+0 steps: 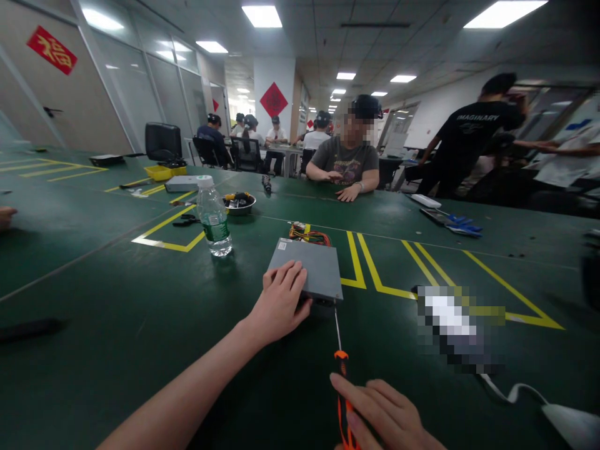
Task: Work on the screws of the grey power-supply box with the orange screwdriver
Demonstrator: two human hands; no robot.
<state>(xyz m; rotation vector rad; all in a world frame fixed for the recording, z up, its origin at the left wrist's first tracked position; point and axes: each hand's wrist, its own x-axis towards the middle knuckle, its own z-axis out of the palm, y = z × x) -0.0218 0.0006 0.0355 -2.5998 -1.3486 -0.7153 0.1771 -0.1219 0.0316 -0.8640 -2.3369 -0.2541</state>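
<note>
A flat grey metal box (315, 267) lies on the green table (117, 312), with a bundle of coloured wires (309, 235) at its far end. My left hand (280, 303) rests on the box's near left corner, fingers curled over its edge and pressing on it. My right hand (387, 415) is closed around the orange and black handle of a screwdriver (341, 369). The screwdriver's thin shaft points at the near edge of the box, and its tip touches or nearly touches that edge.
A clear water bottle (214, 217) stands left of the box, with a small bowl of parts (239, 202) behind it. A person (347, 164) sits across the table. A white cable (525, 395) lies at the right. Yellow tape lines (375, 275) mark the table.
</note>
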